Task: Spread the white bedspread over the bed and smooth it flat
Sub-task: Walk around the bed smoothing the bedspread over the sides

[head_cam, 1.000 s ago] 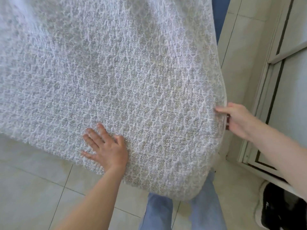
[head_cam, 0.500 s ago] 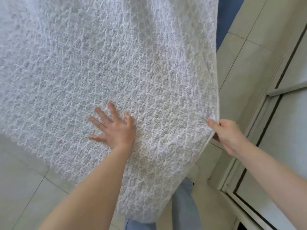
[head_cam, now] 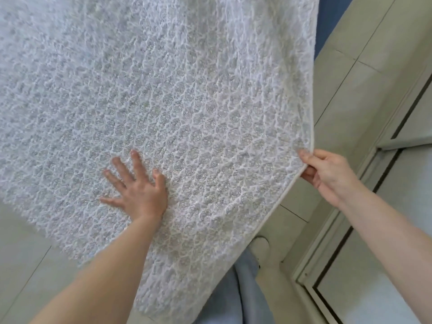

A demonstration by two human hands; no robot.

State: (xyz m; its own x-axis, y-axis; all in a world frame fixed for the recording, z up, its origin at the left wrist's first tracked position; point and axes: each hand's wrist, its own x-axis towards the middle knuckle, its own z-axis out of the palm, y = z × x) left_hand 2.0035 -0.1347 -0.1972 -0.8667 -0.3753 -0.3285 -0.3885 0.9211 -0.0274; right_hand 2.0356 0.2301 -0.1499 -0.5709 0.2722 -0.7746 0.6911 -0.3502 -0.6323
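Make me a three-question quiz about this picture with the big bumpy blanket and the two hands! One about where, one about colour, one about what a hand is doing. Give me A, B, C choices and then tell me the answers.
1. Where does the right hand hold the bedspread?
A. its right edge
B. its middle
C. nowhere

2. What colour is the bedspread?
A. red
B. white
C. black

3. What is the left hand doing?
A. making a fist
B. holding a cup
C. pressing flat with fingers spread

Answers:
1 A, the thumb and fingers pinch the corded edge.
2 B, its quilted cloth is white.
3 C, the palm lies flat on the cloth.
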